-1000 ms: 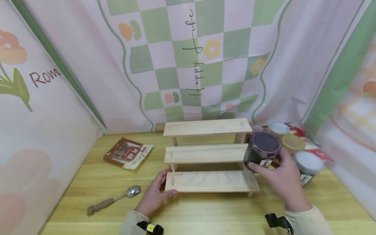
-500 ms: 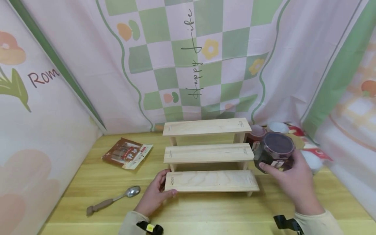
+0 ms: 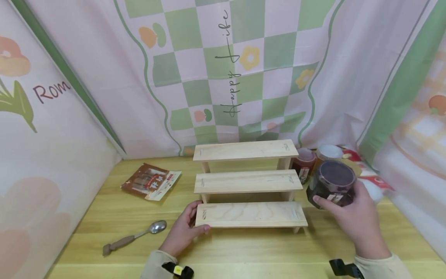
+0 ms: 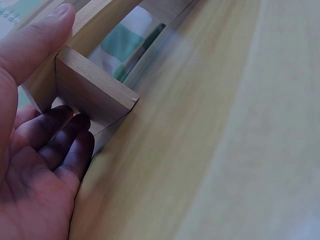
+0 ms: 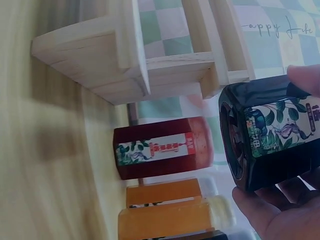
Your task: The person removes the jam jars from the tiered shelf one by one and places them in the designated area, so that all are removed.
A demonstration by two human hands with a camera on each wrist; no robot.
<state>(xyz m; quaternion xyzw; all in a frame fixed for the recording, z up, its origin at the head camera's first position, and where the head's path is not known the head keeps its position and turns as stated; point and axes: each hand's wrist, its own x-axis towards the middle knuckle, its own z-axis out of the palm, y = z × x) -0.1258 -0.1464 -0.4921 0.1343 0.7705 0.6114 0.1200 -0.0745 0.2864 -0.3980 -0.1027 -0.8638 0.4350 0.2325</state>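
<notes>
Head view: the right hand (image 3: 359,217) grips the dark jar (image 3: 332,184), now carried rightward, away from the wooden rack (image 3: 247,182) and off the table (no shelf filled yet). Left wrist view: the left hand (image 4: 35,145) clasps the rack's bottom corner, unmoved. Right wrist view: fingers wrap the jar beside the red jar (image 5: 160,147).

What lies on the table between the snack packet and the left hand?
In the head view, a metal spoon with a brown handle lies on the table between the snack packet and the left hand, touching neither.
</notes>
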